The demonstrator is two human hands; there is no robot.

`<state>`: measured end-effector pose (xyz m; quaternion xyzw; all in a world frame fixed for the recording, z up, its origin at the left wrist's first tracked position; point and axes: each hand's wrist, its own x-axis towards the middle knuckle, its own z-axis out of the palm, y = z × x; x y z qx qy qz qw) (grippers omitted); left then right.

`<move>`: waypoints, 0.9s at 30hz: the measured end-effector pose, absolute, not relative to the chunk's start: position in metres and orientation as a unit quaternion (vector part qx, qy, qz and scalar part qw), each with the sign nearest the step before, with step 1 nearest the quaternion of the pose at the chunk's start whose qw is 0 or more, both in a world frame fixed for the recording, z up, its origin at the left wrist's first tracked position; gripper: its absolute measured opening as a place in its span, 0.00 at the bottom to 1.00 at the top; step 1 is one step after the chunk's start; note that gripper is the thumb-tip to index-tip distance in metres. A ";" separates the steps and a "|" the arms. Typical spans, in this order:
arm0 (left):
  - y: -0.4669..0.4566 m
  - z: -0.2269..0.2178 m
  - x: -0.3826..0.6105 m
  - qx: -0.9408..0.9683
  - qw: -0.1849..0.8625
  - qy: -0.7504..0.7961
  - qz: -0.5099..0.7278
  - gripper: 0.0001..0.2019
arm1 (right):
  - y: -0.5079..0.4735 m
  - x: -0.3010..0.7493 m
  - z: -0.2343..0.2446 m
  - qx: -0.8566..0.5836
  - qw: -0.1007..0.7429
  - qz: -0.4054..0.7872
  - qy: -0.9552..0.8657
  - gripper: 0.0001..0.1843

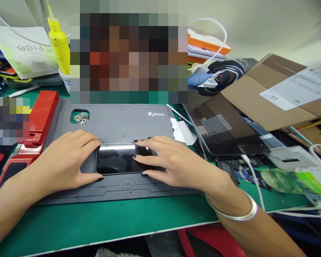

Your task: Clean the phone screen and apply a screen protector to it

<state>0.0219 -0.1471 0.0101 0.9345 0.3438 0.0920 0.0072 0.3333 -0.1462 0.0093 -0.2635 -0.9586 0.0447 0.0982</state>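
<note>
A smartphone with a dark, glossy screen lies flat and lengthwise on a grey work mat. My left hand grips its left end, thumb on the near edge and fingers at the far edge. At the right end is my right hand: one finger rests on the glass, the thumb is at the near edge and another fingertip at the far edge. This hand covers much of the phone's right part. A silver bangle circles my right wrist.
Left of the mat stands a red tool. Metal bits, including a razor blade, sit in the mat's cutout. White tissue lies at its right edge. Behind are a yellow bottle, a dark laptop and a cardboard box.
</note>
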 end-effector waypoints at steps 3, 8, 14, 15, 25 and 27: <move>-0.148 0.011 0.022 0.934 0.007 0.345 0.090 0.28 | -0.146 0.333 0.009 -0.262 0.099 0.046 -0.959 0.13; -0.148 0.011 0.023 0.931 0.012 0.354 0.085 0.30 | -0.144 0.332 0.009 -0.258 0.098 0.047 -0.960 0.12; -0.148 0.011 0.023 0.933 0.003 0.350 0.079 0.30 | -0.137 0.341 0.014 -0.278 0.106 0.056 -0.953 0.34; -0.148 0.011 0.023 0.934 0.002 0.349 0.079 0.31 | -0.136 0.344 0.015 -0.284 0.114 0.056 -0.950 0.36; -0.146 0.011 0.023 0.933 0.005 0.353 0.074 0.31 | -0.123 0.362 0.011 -0.321 0.098 0.119 -0.935 0.31; -0.146 0.011 0.023 0.932 0.007 0.355 0.070 0.31 | -0.121 0.364 0.010 -0.319 0.089 0.136 -0.934 0.33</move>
